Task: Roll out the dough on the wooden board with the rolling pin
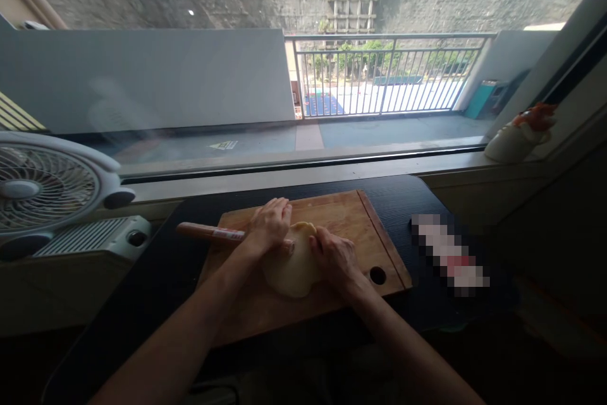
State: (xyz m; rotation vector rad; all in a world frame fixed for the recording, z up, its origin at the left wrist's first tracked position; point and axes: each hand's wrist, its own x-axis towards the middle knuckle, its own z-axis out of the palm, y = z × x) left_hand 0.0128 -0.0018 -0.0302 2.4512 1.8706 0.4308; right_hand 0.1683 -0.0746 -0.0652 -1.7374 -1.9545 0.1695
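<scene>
A pale, flattened round of dough [294, 269] lies on a wooden cutting board [339, 206]. My left hand [269, 223] presses down over a rolling pin [199, 230], its fingers closed about it. The pin's handle end sticks out to the left past the board's edge, and its other end rests on the dough. At the dough's right edge, my right hand [336, 254] is closed with the rim pinched between thumb and fingers. The palm side of both hands is hidden.
The board sits on a black table [393, 193] against a window sill [227, 184]. A white fan [47, 190] stands at the left. A blurred-out object [448, 256] lies on the table's right side. A white figurine with an orange top [519, 133] stands on the sill.
</scene>
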